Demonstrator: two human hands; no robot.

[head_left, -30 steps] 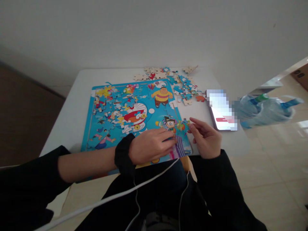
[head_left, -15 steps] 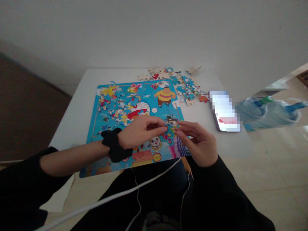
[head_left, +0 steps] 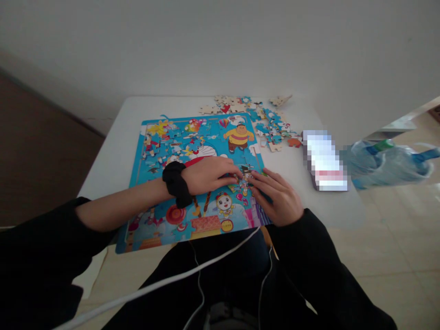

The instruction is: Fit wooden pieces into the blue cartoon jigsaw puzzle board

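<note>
A blue cartoon jigsaw puzzle (head_left: 220,146) lies in its tray on the table, with many pieces fitted together. At its right side, a small puzzle piece (head_left: 246,175) with a cartoon figure on it sits between my fingertips, down at the puzzle's surface. My left hand (head_left: 211,176), with a black scrunchie (head_left: 177,183) on the wrist, reaches across the puzzle, its thumb and fingers pinched at the piece's left edge. From the right, my right hand (head_left: 278,197) has its fingertips closed on the same piece. The fingers partly cover it.
Loose puzzle pieces (head_left: 270,126) are heaped beyond the tray's upper right corner. A phone (head_left: 325,160) with a lit, blurred screen lies on the white table (head_left: 113,137) at right. Plastic-wrapped bottles (head_left: 392,162) stand past the table. A white cable (head_left: 172,277) crosses my lap.
My hands have come closer together over the puzzle's right side, and the piece between them now sits lower against the board. My right fingers have flattened over it. The view has shifted slightly.
</note>
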